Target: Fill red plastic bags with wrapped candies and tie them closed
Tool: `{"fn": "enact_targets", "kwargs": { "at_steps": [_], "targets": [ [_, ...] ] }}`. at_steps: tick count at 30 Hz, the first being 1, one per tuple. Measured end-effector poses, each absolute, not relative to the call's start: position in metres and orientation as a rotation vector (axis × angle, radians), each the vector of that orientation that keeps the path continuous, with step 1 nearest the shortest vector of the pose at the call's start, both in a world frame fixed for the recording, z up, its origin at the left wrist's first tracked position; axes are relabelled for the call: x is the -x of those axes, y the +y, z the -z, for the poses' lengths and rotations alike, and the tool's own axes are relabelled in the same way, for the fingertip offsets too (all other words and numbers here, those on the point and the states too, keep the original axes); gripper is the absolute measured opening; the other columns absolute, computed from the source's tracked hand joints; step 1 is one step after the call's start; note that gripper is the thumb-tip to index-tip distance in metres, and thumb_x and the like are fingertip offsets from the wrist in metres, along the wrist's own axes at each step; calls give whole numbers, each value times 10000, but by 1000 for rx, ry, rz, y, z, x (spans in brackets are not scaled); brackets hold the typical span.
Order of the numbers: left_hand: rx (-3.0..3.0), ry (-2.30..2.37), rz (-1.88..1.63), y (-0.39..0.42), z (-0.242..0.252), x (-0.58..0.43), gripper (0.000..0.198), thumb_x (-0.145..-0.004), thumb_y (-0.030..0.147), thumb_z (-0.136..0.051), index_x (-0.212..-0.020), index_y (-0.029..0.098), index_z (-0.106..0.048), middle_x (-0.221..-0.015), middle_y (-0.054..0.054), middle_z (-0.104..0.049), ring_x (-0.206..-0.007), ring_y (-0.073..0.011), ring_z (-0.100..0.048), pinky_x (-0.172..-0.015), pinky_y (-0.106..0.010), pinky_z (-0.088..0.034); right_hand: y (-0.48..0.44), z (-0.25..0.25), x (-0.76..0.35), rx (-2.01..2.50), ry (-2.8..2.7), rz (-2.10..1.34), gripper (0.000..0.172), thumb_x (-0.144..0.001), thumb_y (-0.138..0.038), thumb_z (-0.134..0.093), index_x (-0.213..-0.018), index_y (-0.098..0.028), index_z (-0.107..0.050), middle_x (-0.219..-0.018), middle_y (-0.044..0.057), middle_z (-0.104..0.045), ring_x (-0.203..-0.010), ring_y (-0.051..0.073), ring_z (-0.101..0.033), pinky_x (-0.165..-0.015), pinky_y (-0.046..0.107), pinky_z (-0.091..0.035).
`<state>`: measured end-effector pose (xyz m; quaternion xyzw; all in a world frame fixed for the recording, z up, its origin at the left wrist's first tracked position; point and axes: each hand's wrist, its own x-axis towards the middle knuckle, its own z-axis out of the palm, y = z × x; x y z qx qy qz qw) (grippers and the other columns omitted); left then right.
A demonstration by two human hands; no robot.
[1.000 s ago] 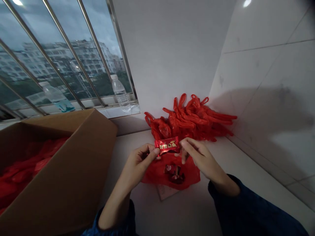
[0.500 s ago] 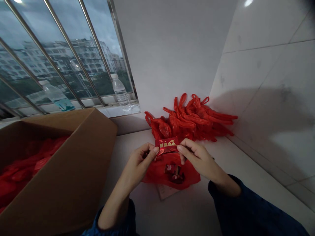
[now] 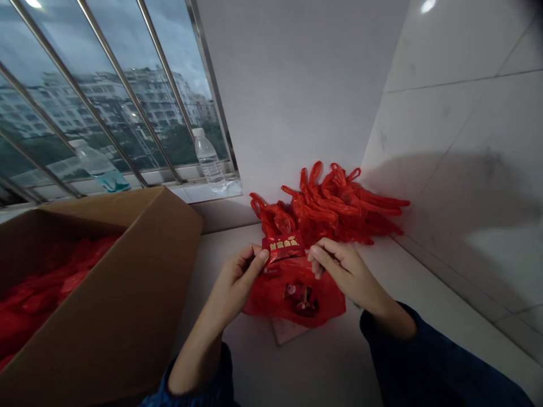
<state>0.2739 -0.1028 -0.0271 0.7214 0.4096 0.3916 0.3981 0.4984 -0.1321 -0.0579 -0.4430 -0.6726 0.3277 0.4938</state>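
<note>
Between the thumb and fingers of my left hand (image 3: 241, 277) is the left edge of a small red packet (image 3: 284, 247) with gold characters on its front. My right hand (image 3: 341, 271) is just right of the packet, a small gap away, its fingers curled in and the thumb against them; I see nothing in it. Below both hands a red plastic bag (image 3: 333, 302) lies spread on the white surface. Several small dark-red wrapped pieces (image 3: 300, 299) show on or through the bag. A flat pale pink item (image 3: 288, 332) sticks out from under its front edge.
Red plastic bags with handles (image 3: 326, 206) are heaped against the back wall. At the left stands an open cardboard box (image 3: 169, 243) holding more red bags (image 3: 42, 294). Two clear bottles, one upright (image 3: 210, 164) and one with a blue label (image 3: 102, 169), are by the barred window.
My right hand has let go of the packet's right edge and moved slightly away. The packet, still in my left hand, has shifted a little left and tilted.
</note>
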Motion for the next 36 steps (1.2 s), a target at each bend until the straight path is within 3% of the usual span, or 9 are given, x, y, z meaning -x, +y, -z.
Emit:
{"fn": "enact_targets", "kwargs": {
  "at_steps": [6, 9, 13, 17, 21, 36],
  "targets": [
    [-1808, 1052, -962, -104, 29, -274, 372, -950, 448, -520, -699, 174, -508, -676, 22, -456, -640, -122, -405, -593, -214, -352, -135, 58, -497, 1124, -1688, -472, 52, -964, -273, -542, -979, -238, -576, -855, 8, -668, -759, 152, -648, -703, 284, -491],
    [-1771, 1054, -957, -104, 30, -273, 377, -942, 466, -527, -702, 175, -514, -676, 22, -462, -630, -121, -405, -582, -213, -354, -134, 61, -496, 1106, -1672, -391, 152, -919, -222, -592, -1063, -245, -550, -930, 24, -681, -813, 166, -664, -742, 302, -520],
    [-1738, 1028, -948, -103, 32, -272, 376, -931, 479, -541, -709, 176, -519, -680, 22, -472, -633, -120, -420, -592, -214, -360, -133, 63, -496, 1074, -1728, -250, 294, -882, -170, -630, -1146, -252, -530, -1007, 26, -663, -732, 139, -643, -729, 312, -534],
    [-1707, 1003, -922, -103, 32, -274, 388, -937, 476, -535, -699, 170, -512, -680, 20, -476, -627, -114, -417, -589, -213, -350, -135, 60, -497, 998, -1774, -140, 278, -907, -150, -604, -1161, -260, -575, -1193, 64, -591, -855, 149, -654, -767, 316, -560],
    [-1687, 1002, -897, -103, 30, -276, 395, -931, 487, -537, -693, 173, -519, -674, 13, -486, -615, -118, -427, -576, -215, -361, -136, 57, -498, 956, -1802, -60, 203, -933, -153, -581, -1090, -272, -631, -1144, 58, -624, -1040, 198, -648, -892, 371, -554],
    [-1753, 1063, -856, -103, 30, -276, 452, -956, 521, -473, -673, 177, -546, -657, 9, -543, -632, -135, -468, -602, -239, -361, -140, 57, -496, 975, -1816, -54, 131, -942, -125, -591, -990, -224, -662, -1016, 38, -690, -923, 149, -682, -820, 296, -542]
  ]
}}
